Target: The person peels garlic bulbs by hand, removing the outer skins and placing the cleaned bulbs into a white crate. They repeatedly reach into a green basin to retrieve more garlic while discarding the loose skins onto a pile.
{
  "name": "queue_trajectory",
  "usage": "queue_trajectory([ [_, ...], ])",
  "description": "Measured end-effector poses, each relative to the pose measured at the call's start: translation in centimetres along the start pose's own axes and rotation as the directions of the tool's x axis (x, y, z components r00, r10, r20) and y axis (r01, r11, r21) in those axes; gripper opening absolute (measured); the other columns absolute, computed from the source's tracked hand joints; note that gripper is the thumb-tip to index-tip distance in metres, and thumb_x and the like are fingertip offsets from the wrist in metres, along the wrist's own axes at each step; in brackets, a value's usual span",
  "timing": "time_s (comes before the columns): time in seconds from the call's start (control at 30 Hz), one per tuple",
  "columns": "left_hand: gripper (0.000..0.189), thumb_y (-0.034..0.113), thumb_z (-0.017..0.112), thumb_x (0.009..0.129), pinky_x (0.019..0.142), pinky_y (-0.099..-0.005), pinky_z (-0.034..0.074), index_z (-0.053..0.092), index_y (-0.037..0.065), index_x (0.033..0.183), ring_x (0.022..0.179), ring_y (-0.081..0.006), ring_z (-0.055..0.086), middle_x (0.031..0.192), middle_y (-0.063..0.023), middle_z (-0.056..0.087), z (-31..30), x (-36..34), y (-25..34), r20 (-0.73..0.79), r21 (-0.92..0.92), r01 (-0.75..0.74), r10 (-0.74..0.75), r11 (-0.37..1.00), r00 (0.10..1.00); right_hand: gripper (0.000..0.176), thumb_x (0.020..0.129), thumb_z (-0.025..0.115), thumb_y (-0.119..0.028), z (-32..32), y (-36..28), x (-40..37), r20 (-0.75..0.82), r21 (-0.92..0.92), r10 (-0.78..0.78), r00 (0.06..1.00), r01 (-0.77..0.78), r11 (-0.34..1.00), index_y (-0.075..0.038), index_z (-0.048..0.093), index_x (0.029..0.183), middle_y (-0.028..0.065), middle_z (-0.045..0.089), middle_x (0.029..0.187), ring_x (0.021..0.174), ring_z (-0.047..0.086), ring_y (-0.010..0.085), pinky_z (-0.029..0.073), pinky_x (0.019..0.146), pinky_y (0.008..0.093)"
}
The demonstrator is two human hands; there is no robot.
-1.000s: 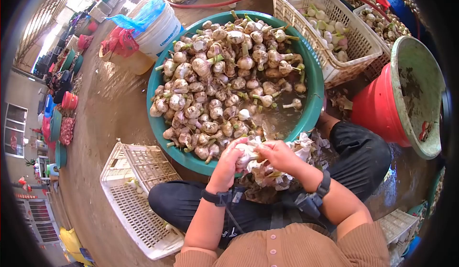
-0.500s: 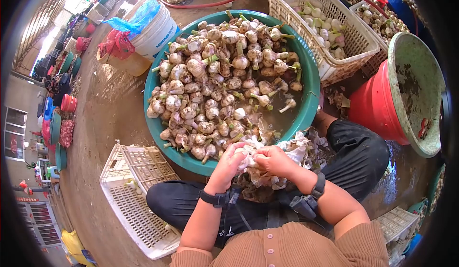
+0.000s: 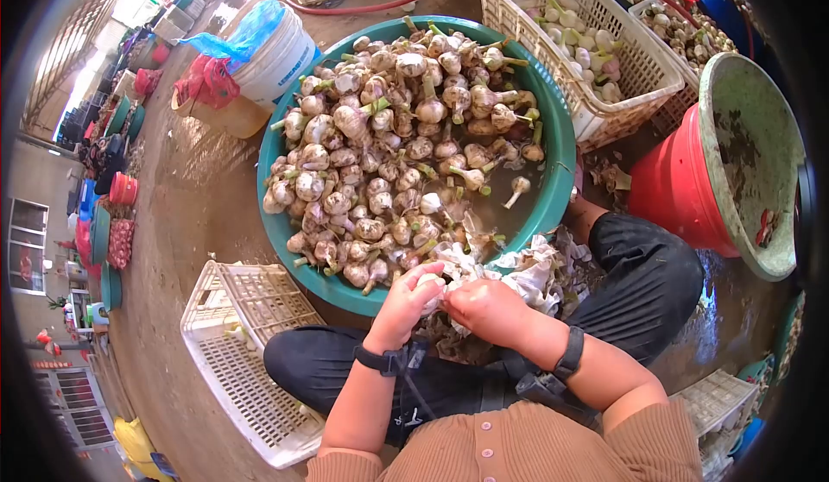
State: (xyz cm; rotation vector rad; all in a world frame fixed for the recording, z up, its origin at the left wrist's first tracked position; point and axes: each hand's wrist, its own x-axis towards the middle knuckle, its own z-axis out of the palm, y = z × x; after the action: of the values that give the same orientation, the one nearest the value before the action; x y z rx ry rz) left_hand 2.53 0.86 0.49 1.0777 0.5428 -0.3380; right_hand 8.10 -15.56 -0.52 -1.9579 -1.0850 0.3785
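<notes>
A wide green tub [image 3: 561, 150] holds a heap of dirty garlic bulbs [image 3: 345, 158] with some brown water at its right side. At the tub's near edge my left hand [image 3: 404, 305] is closed around a pale garlic bulb [image 3: 431, 293]. My right hand [image 3: 488, 309] meets it there, its fingers pinched together against the bulb; what they grip is partly hidden. White peeled skins [image 3: 535, 279] lie in a pile beyond and to the right of my hands, over the tub's rim and my lap.
A white crate [image 3: 250, 378] with a few bulbs stands at the left. Another crate [image 3: 596, 107] with cleaner garlic is at the upper right, beside a tilted red bucket [image 3: 682, 189]. A white bucket [image 3: 281, 59] stands at the upper left, and a red hose [image 3: 389, 6] crosses the top.
My right hand has shifted a little left and down and turned over at the bulb. My left hand has moved slightly left and still holds the bulb.
</notes>
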Motion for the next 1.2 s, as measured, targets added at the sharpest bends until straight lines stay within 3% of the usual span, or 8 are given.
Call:
queue_trajectory([
  [0.57, 0.037, 0.007, 0.052, 0.081, 0.068, -0.0183, 0.041, 0.051, -0.001, 0.117, 0.075, -0.0048, 0.051, 0.09, 0.0006, 0.056, -0.8, 0.6, -1.0, 0.073, 0.047, 0.05, -0.053, 0.998, 0.996, 0.022, 0.081, 0.057, -0.019, 1.1, -0.2, -0.1, -0.048, -0.19, 0.105, 0.993, -0.112, 0.975, -0.003, 0.056, 0.066, 0.0083, 0.058, 0.061, 0.056, 0.059, 0.0234, 0.047, 0.051, 0.0359],
  [0.63, 0.036, 0.007, 0.051, 0.082, 0.068, -0.0183, 0.041, 0.051, -0.001, 0.117, 0.074, -0.0051, 0.051, 0.089, 0.0008, 0.056, -0.3, 0.6, -1.1, 0.004, -0.009, -0.002, 0.002, 1.0, 1.0, 0.02, 0.082, 0.058, -0.02, 1.2, 1.0, 0.2, 0.37, 0.583, 0.584, 0.722, -0.67, 0.459, -0.001, 0.062, 0.078, 0.0072, 0.062, 0.066, 0.057, 0.058, 0.0161, 0.048, 0.053, 0.0328],
  [0.7, 0.035, 0.01, 0.051, 0.083, 0.068, -0.0182, 0.041, 0.051, 0.0, 0.117, 0.075, -0.005, 0.051, 0.09, 0.0004, 0.056, 0.3, 0.4, -0.6, 0.015, -0.004, -0.066, 0.066, 0.998, 0.998, 0.023, 0.084, 0.059, -0.023, 1.2, 1.0, 0.1, 0.417, 0.605, 0.598, 0.684, -0.7, 0.379, 0.0, 0.063, 0.084, 0.0028, 0.063, 0.073, 0.065, 0.056, 0.0092, 0.047, 0.059, 0.0296],
  [0.8, 0.035, 0.016, 0.052, 0.086, 0.07, -0.0192, 0.042, 0.051, 0.0, 0.117, 0.079, -0.006, 0.052, 0.093, -0.0012, 0.056, 1.2, 0.3, -0.1, -0.056, -0.051, -0.102, 0.099, 0.993, 0.994, 0.017, 0.085, 0.056, -0.017, 1.3, -0.1, 0.0, 0.171, 0.71, 0.542, 0.823, -0.485, 0.511, -0.001, 0.063, 0.084, 0.0057, 0.063, 0.074, 0.064, 0.059, 0.0131, 0.047, 0.058, 0.0265],
  [0.87, 0.035, 0.02, 0.053, 0.087, 0.071, -0.0202, 0.043, 0.052, 0.001, 0.117, 0.081, -0.0071, 0.053, 0.095, -0.0024, 0.057, 0.9, 0.4, -0.1, -0.135, -0.098, -0.078, 0.065, 0.992, 0.989, 0.015, 0.082, 0.056, -0.012, 2.2, 0.9, -0.1, -0.426, 0.034, -0.023, 0.905, 0.041, 0.999, -0.001, 0.064, 0.089, 0.0099, 0.063, 0.077, 0.063, 0.059, 0.023, 0.045, 0.057, 0.0292],
  [1.0, 0.038, 0.02, 0.059, 0.085, 0.079, -0.0242, 0.044, 0.05, 0.001, 0.116, 0.09, -0.0102, 0.053, 0.102, -0.0055, 0.056, 0.8, 0.0, -1.3, -0.081, 0.332, -0.005, 0.034, 0.943, 0.996, 0.016, 0.08, 0.056, -0.009, 1.3, 0.3, 0.1, -0.425, -0.088, -0.049, 0.904, 0.013, 0.996, -0.002, 0.064, 0.093, 0.0128, 0.062, 0.076, 0.059, 0.055, 0.0325, 0.043, 0.054, 0.0326],
  [1.1, 0.044, 0.01, 0.066, 0.075, 0.084, -0.0315, 0.043, 0.049, 0.0, 0.114, 0.097, -0.0176, 0.054, 0.107, -0.0106, 0.056, 1.7, -0.3, -1.5, 0.054, 0.772, -0.36, 0.511, 0.524, 0.858, 0.014, 0.082, 0.055, -0.01, 2.5, 1.7, 0.7, -0.377, 0.376, 0.426, 0.822, -0.285, 0.882, -0.002, 0.064, 0.09, 0.0079, 0.062, 0.068, 0.052, 0.053, 0.0231, 0.041, 0.051, 0.0292],
  [1.2, 0.055, 0.005, 0.07, 0.064, 0.094, -0.0429, 0.034, 0.049, 0.004, 0.115, 0.106, -0.0335, 0.05, 0.112, -0.0158, 0.054, 2.0, -1.4, 0.1, 0.429, 0.841, -0.541, 0.587, 0.018, 0.686, 0.016, 0.084, 0.056, -0.013, 1.2, 1.8, 1.0, 0.256, 0.835, 0.695, 0.671, -0.516, 0.19, -0.002, 0.065, 0.078, -0.0003, 0.057, 0.063, 0.052, 0.047, 0.0069, 0.037, 0.046, 0.0254],
])
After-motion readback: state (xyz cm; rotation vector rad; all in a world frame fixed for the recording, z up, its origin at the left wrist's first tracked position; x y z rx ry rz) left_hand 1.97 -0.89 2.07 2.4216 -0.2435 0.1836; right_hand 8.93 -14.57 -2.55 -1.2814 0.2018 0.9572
